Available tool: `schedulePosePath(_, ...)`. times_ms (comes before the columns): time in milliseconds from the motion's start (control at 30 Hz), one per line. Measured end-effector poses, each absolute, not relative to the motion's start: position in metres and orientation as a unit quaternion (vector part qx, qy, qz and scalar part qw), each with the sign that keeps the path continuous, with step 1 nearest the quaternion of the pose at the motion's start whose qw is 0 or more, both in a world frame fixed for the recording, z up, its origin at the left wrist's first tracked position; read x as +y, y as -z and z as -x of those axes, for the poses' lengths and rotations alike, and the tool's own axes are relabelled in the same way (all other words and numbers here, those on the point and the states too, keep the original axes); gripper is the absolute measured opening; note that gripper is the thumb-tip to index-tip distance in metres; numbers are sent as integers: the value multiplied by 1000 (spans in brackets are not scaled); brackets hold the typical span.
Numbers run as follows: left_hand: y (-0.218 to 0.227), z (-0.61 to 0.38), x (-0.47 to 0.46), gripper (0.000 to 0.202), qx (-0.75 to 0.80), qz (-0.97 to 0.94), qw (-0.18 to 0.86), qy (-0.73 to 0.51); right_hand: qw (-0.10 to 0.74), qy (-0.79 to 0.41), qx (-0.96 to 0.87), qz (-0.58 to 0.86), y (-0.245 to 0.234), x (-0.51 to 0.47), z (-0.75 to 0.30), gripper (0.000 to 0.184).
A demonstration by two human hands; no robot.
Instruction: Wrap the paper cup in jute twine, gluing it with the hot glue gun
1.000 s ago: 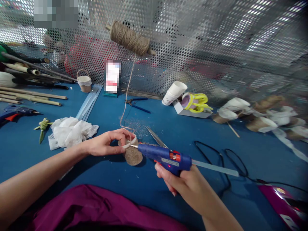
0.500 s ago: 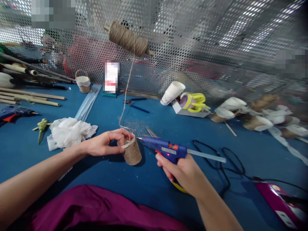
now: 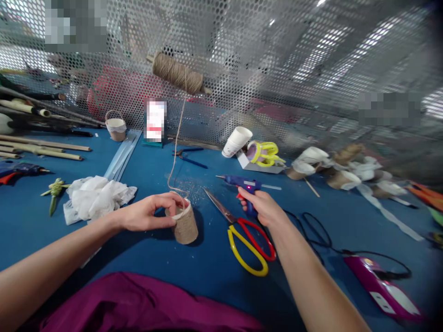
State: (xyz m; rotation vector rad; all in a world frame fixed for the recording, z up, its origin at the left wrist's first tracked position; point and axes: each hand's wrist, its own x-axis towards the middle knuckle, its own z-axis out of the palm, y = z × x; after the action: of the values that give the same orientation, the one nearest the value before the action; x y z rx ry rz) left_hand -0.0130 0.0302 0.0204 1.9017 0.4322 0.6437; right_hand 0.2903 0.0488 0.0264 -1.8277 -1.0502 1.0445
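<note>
My left hand [image 3: 152, 212] pinches the rim of a small cup wrapped in brown twine [image 3: 186, 227], which tilts slightly on the blue table. From the cup a loose twine strand [image 3: 179, 129] runs up to a twine spool [image 3: 177, 74] on a stick. In my right hand [image 3: 265, 207] is a blue hot glue gun [image 3: 242, 183], its red light on and a clear glue stick out of its back end. The nozzle points left, apart from the cup. Scissors [image 3: 238, 226] with one red and one yellow handle lie open between my hands.
White lace [image 3: 97, 198] is bunched left of my left hand, near several glue sticks [image 3: 122, 154]. Pliers [image 3: 190, 157], paper cups [image 3: 237, 140] and yellow tape rolls [image 3: 265, 153] stand or lie farther back. A black cord and a purple power strip [image 3: 380, 288] are at right.
My right hand has carried the glue gun away from the cup, back and to the right, uncovering the scissors. My left hand keeps its hold on the cup. The view has shifted slightly.
</note>
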Motion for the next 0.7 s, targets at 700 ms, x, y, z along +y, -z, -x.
schedulePosePath(700, -29, 14, 30, 14, 174, -822, 478, -254, 248, -207, -526, 787, -25, 69, -281, 41)
